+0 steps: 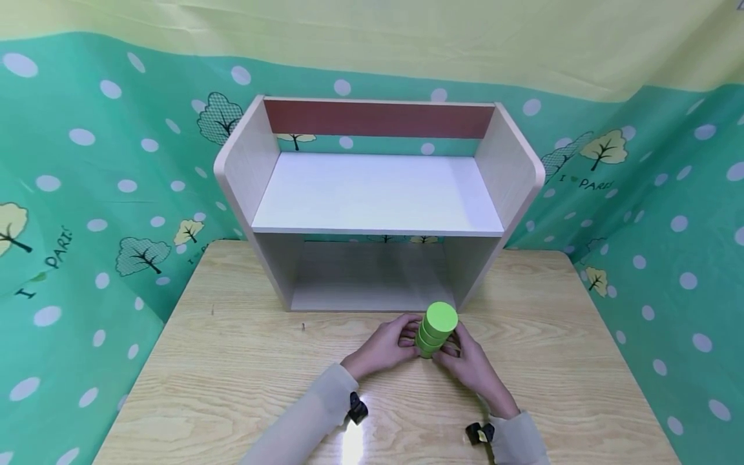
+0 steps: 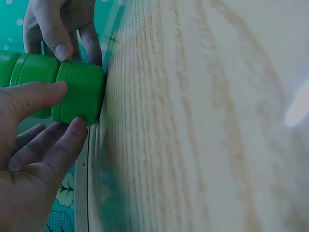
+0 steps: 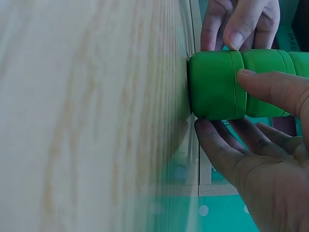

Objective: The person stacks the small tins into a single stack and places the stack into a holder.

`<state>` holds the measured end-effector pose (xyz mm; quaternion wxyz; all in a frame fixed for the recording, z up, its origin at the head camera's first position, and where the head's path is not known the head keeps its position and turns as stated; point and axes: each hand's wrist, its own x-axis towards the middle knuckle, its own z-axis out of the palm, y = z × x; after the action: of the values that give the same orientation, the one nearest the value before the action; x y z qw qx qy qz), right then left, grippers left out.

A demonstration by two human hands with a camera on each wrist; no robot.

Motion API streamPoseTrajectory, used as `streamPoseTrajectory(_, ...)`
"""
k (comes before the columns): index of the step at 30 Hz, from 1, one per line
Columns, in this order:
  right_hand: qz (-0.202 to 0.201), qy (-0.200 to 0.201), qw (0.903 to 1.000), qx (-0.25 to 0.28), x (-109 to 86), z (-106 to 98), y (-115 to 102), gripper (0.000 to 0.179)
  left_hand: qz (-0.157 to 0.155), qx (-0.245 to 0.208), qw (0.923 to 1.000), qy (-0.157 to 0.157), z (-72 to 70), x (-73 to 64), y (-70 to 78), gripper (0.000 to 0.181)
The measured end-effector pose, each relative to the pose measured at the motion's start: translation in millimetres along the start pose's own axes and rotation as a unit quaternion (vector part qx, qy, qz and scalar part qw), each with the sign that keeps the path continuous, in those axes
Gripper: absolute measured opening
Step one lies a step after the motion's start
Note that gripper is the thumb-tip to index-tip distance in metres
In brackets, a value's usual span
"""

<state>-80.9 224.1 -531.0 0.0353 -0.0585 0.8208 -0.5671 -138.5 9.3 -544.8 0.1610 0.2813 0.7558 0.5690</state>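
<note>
The left hand (image 1: 385,345) and right hand (image 1: 469,367) grip the green stack (image 1: 433,330) from opposite sides; it stands upright between them on the table (image 1: 232,381), just before the shelf (image 1: 378,194).

Taking the head view as a dial, a pale wooden table (image 1: 244,361) spreads round 6 o'clock, with a bright glare spot (image 1: 352,442) at 6 itself. A two-level shelf (image 1: 378,194) stands on it, from the dial's centre up toward 12, where a reddish-brown back strip (image 1: 380,118) joins its sides. Green cloth (image 1: 110,213) with pale dots hangs behind and at both sides; its cream band (image 1: 372,39) runs from 10 to 2. Printed on it are a checked tree (image 1: 219,118) at 10 and "PARIS" lettering (image 1: 586,184) near 3.
</note>
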Motion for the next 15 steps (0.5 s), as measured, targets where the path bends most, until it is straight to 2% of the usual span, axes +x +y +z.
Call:
streamPoseTrajectory(4,0.002,0.007,1.0,-0.004,0.0,1.4,0.2,0.069,0.004,0.004,1.0,0.0,-0.1,-0.7,0.3,0.062)
streamPoseTrajectory(10,0.0,0.001,0.9999,0.015,1.0,3.5,-0.1,0.072,0.005,-0.015,0.9999,0.003,1.2,-1.1,-1.4,0.06)
streamPoseTrajectory(15,0.0,-0.005,0.9999,0.015,1.7,3.3,-0.8,0.072,0.006,-0.001,1.0,0.007,0.8,-2.3,-1.5,0.06)
